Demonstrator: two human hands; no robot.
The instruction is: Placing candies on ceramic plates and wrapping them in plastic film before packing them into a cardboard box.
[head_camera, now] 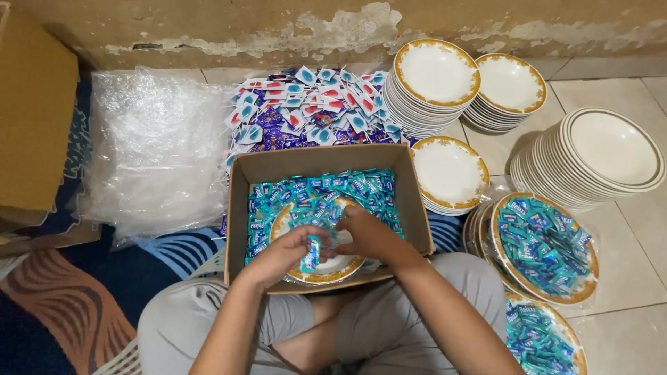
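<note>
Cardboard box (417, 208) on lap, full of blue candy packets (306, 194); gold-rimmed plate (333, 267) inside. Left hand (281, 253) pinches 1 candy sachet (312, 253) over plate; right hand (368, 232) curled, gathering packets. Risk: tilted box may spill.

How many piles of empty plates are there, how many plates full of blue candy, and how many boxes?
Piles of empty plates: 4
Plates filled with blue candy: 2
Cardboard boxes: 2
Total: 8
</note>
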